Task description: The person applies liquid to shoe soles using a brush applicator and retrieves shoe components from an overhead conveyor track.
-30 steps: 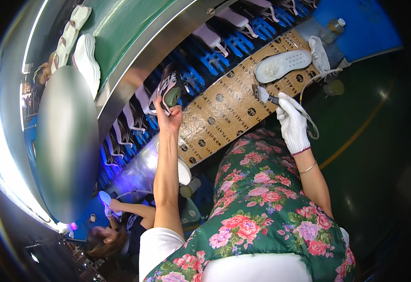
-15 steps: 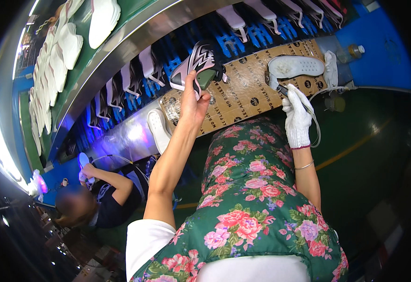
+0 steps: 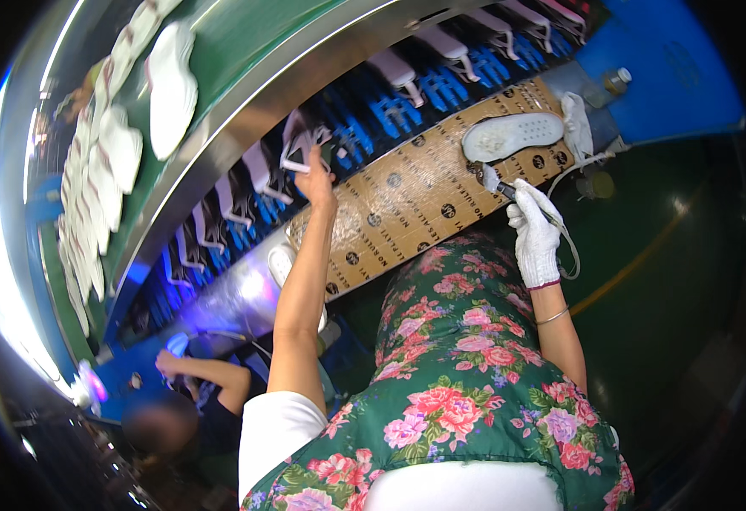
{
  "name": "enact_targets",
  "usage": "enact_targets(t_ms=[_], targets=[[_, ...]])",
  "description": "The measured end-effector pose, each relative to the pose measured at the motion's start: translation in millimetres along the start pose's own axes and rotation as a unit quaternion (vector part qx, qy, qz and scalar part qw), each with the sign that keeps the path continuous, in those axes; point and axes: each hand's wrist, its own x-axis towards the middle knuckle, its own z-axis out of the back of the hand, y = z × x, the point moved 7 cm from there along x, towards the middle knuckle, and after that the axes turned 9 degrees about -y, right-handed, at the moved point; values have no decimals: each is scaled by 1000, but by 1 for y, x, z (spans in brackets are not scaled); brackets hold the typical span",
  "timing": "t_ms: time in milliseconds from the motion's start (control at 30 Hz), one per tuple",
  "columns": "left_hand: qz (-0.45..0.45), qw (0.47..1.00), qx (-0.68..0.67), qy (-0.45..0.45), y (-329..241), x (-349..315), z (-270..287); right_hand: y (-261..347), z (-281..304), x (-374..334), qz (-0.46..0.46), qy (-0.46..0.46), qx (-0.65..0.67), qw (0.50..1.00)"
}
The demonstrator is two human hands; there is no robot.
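Note:
My bare left hand (image 3: 315, 183) is closed on a pink and black shoe upper (image 3: 302, 152), among the uppers hanging along the rack. Motion blurs part of this upper. In a white knitted glove, my right hand (image 3: 535, 228) grips a dark-handled brush (image 3: 504, 190) with a pale tube running from it. The brush's tip hovers by or touches the brown printed covering (image 3: 390, 204) of the bench; I cannot tell which. Just beyond the brush lies a white shoe sole (image 3: 513, 136), its inner face up, with a dotted pattern at the right end.
White soles (image 3: 172, 89) lie on the green shelf at upper left. A metal rail (image 3: 262, 64) curves above the hanging uppers (image 3: 394, 72). A crumpled white cloth (image 3: 576, 123) and a small bottle (image 3: 617, 80) sit at right. Another person (image 3: 211, 383) works at lower left.
My left hand has carried the shoe upper left and away from me, from over the bench to the rack. My right hand stays near the sole with the brush. The view has shifted slightly.

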Motion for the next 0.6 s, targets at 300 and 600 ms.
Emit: enact_targets(t_ms=[300, 600], targets=[[-124, 989, 33, 71, 36, 86, -19, 8, 34, -3, 24, -55, -17, 998], [-21, 973, 167, -160, 73, 15, -21, 17, 21, 6, 6, -73, 23, 997]])
